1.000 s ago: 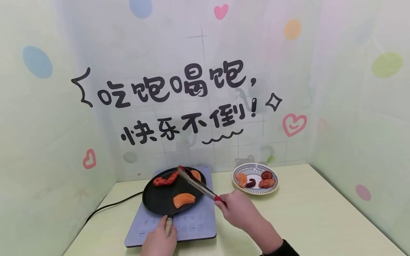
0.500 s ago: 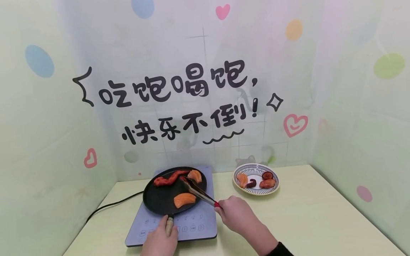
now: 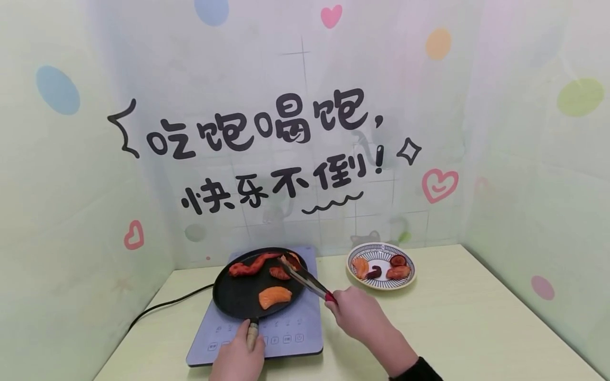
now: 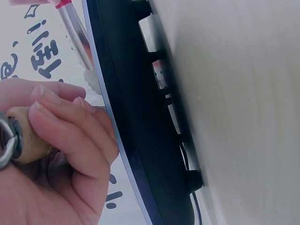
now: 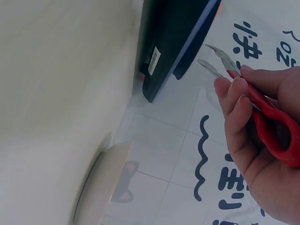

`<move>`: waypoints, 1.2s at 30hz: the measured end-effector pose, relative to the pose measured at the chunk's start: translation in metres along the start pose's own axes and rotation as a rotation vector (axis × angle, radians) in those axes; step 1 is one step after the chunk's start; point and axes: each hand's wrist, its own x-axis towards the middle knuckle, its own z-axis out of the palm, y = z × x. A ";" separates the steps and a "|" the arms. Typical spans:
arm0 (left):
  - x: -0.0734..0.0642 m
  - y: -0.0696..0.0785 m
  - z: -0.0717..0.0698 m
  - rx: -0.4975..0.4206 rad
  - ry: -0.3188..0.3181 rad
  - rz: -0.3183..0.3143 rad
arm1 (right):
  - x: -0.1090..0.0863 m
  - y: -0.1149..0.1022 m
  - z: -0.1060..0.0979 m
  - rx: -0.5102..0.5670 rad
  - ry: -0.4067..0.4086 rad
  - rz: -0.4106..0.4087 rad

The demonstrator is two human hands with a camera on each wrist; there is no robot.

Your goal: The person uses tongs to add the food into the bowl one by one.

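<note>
My left hand [image 3: 240,353] grips the wooden handle [image 3: 252,337] of a round black frying pan [image 3: 235,299], fingers curled round it in the left wrist view. My right hand [image 3: 358,313] holds red-handled metal tongs [image 3: 310,281]. Their tips reach over the pan's far right side and overlap a food piece there, partly hiding it. In the pan lie a long red strip of meat [image 3: 248,269], an orange salmon slice [image 3: 275,297] near the front and a reddish-brown piece [image 3: 278,273] beside the tongs. The right wrist view shows the red tongs handles [image 5: 267,108] inside my curled fingers.
Under the pan is a flat induction cooker [image 3: 295,346] with a black cord [image 3: 169,304] running left. A patterned plate [image 3: 378,286] with several food pieces stands at the back right of the pale table [image 3: 457,328]. Walls close in the left, back and right.
The tongs' tips have come down from above the red strip and shifted right, over the far right food. A reddish-brown piece now shows left of them. The left hand and pan stay put.
</note>
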 end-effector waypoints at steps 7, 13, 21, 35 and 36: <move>0.000 0.000 0.000 0.005 -0.002 -0.002 | -0.001 0.002 -0.014 0.030 0.015 -0.011; 0.001 0.000 0.001 0.010 -0.003 -0.003 | -0.002 0.000 -0.027 0.078 -0.024 0.006; 0.002 0.001 0.000 0.007 -0.003 0.000 | -0.006 -0.003 -0.041 0.094 -0.096 0.020; 0.002 0.000 0.000 0.008 -0.003 0.003 | -0.005 -0.016 -0.014 -0.019 -0.044 0.029; 0.002 0.000 0.000 0.008 -0.003 0.003 | -0.005 -0.018 -0.012 -0.016 -0.040 0.043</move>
